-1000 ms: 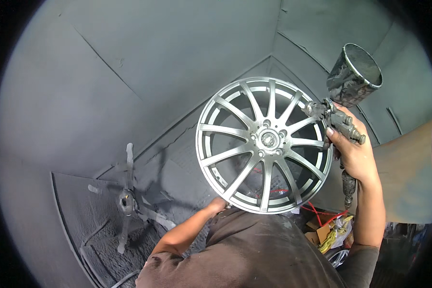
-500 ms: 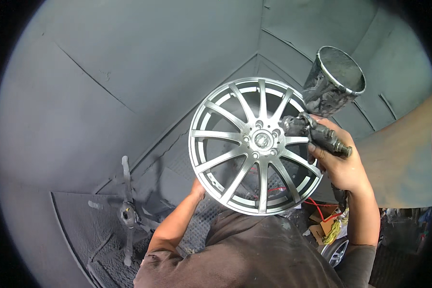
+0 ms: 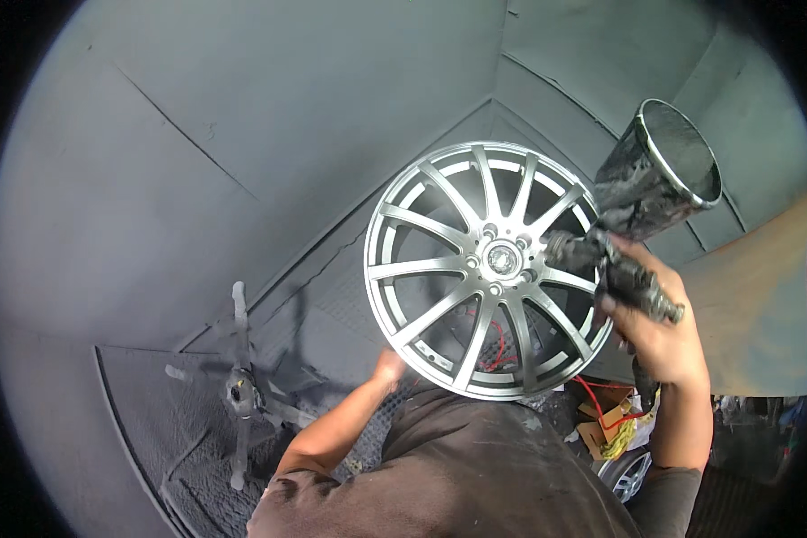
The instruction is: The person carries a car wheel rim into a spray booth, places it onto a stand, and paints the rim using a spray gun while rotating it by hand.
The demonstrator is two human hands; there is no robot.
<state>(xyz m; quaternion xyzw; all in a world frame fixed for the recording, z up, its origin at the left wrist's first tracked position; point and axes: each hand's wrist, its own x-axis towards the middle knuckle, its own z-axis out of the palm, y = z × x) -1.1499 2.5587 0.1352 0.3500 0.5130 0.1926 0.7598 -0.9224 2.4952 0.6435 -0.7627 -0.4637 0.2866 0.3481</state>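
A silver multi-spoke car wheel rim (image 3: 503, 258) faces me in front of my body, its centre cap and lug holes showing. My right hand (image 3: 659, 327) is wrapped around a paint-caked spray gun (image 3: 632, 282) at the rim's right side. The gun's front end overlaps the right spokes in view. A smeared metal cup (image 3: 641, 179) sits on top of the gun, tilted to the right. My left hand (image 3: 388, 369) reaches to the rim's lower left edge, where the rim hides its fingers. What supports the rim from behind is hidden.
Grey, paint-coated walls (image 3: 269, 117) surround the corner. A coated metal stand with arms (image 3: 242, 394) stands at lower left. A red hose (image 3: 596, 403) runs beneath the gun, near cardboard boxes (image 3: 611, 412) and another wheel (image 3: 630, 473). A tan sheet (image 3: 744, 314) hangs at right.
The rim has turned slightly counterclockwise and sits a little farther right in view. My right hand and the spray gun have shifted right and slightly down. My left hand has moved slightly right.
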